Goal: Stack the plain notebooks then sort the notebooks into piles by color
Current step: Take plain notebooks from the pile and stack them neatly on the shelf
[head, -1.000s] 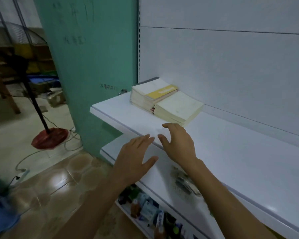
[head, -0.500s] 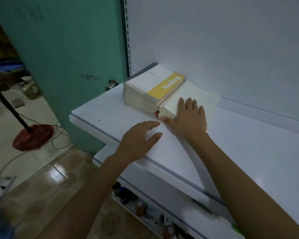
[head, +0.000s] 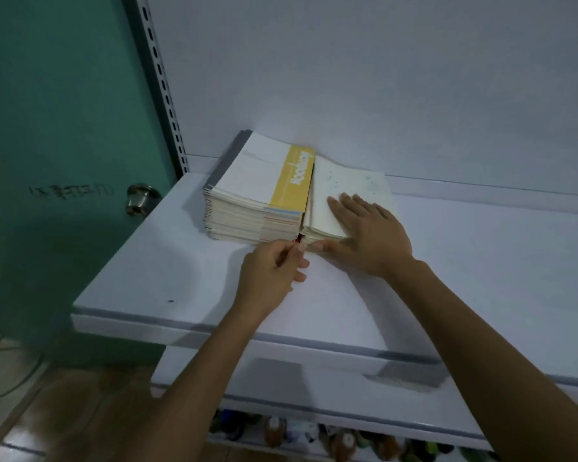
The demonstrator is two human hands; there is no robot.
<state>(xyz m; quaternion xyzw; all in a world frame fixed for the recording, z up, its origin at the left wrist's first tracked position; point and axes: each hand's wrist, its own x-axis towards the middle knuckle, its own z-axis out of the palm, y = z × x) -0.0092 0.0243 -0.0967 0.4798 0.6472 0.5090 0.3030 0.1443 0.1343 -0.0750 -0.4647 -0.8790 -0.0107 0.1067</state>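
Note:
Two stacks of notebooks stand side by side at the back left of a white shelf. The taller left stack is topped by a white notebook with a yellow band. The lower right stack has a plain cream cover on top. My right hand lies flat on that cream cover, its thumb along the stack's front edge. My left hand has curled fingers, and its fingertips pinch at a red-edged notebook corner low between the two stacks.
A teal door with a metal knob stands just left of the shelf. A slotted upright rail runs up the white back panel. A lower shelf juts out below, with small bottles underneath it.
The view has closed in on the stacks. My left hand moved from the shelf's front up to the stacks' front corner and curled its fingers. My right hand stays flat on the cream stack.

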